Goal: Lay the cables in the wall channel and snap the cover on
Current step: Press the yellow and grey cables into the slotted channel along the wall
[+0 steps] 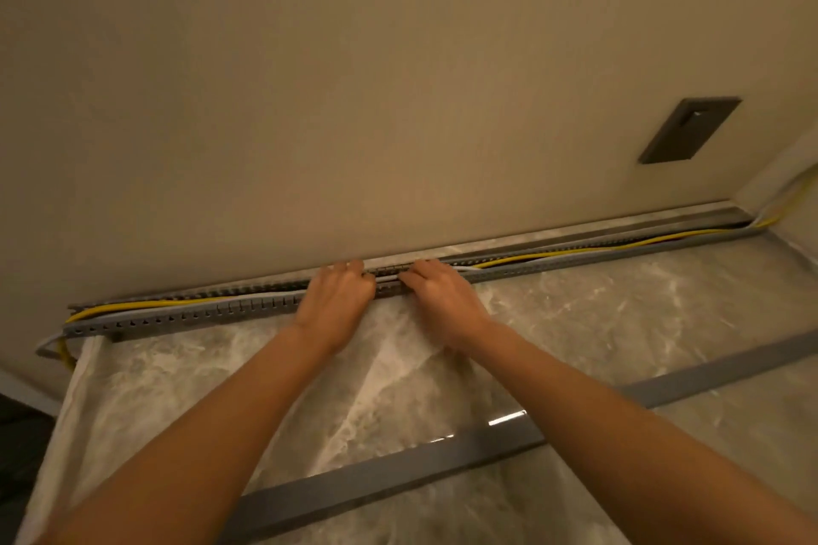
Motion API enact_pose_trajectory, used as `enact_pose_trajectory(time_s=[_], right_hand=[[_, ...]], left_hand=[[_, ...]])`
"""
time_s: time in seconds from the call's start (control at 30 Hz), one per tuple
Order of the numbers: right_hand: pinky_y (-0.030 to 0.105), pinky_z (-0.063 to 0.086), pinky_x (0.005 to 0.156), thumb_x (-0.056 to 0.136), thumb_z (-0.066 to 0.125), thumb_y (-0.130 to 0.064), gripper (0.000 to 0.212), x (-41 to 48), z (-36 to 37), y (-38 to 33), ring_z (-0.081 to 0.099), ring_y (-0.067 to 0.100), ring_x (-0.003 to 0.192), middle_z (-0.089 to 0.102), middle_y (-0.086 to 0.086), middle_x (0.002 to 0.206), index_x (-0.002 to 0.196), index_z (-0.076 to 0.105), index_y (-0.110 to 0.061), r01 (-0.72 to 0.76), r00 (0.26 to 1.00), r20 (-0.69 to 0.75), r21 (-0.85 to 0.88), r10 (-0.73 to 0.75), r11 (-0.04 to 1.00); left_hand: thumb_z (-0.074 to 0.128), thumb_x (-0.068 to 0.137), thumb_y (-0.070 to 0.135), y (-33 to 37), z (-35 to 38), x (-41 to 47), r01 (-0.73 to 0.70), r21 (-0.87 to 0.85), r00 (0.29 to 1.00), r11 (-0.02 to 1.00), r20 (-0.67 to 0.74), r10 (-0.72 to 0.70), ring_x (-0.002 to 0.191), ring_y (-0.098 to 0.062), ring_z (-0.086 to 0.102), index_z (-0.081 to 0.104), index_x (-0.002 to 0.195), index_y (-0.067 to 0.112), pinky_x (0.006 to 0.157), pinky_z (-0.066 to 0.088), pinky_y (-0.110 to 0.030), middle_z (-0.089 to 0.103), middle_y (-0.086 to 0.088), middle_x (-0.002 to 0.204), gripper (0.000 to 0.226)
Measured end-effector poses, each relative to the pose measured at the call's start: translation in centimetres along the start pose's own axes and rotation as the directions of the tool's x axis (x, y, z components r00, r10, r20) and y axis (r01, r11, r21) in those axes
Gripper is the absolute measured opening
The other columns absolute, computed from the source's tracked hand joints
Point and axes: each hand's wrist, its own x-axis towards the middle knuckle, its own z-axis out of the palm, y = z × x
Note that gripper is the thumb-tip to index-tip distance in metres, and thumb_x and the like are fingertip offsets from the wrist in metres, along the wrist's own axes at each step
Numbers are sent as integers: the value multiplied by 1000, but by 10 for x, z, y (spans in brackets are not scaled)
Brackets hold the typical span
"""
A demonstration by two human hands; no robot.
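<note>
Grey cover (398,476) lies loose across the lower frame (on the marble floor (619,323)); at centre, left hand (336,296) and right hand (442,296) curl fingers into the slotted channel (177,319), seemingly gripping the cables (553,255).

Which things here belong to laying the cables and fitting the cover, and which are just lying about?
Belongs to the job:
slotted grey channel; yellow cable lying in it; grey cover strip, lying apart on the floor; left hand and right hand, both at the channel.

Just there:
dark wall plate; marble floor.
</note>
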Motion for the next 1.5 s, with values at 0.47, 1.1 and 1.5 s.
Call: enact_pose_trajectory(time_s=[0.47, 1.1, 1.5], right_hand=[[23, 53, 56, 40, 85, -1, 45, -18, 3, 68, 66, 23, 66, 67, 6, 74, 82, 71, -7, -58, 989, -133, 45, 63, 997], [40, 40, 84, 81, 51, 4, 36, -35, -19, 118, 51, 32, 112, 55, 16, 119, 116, 51, -3, -36, 995, 100, 65, 30, 997], [37, 37, 93, 87, 46, 0, 34, -96, -42, 261, 42, 30, 121, 47, 15, 126, 120, 51, -5, -435, 891, 81, -128, 446, 891]], left_hand=[[90, 16, 5, 59, -2, 35, -24, -14, 995, 1000, -100, 23, 40, -20, 55, 61, 51, 14, 35, 35, -20, 57, -3, 52, 46], [35, 94, 4, 94, -24, 69, -50, 30, 993, 998, 112, 46, 116, -32, 51, 46, 121, 5, 89, 41, -41, 49, -15, 126, 30], [32, 99, 28, 155, -51, 120, -107, 160, 985, 981, 153, 82, 116, -24, 58, 51, 121, 13, 89, 47, -34, 59, -6, 126, 32]])
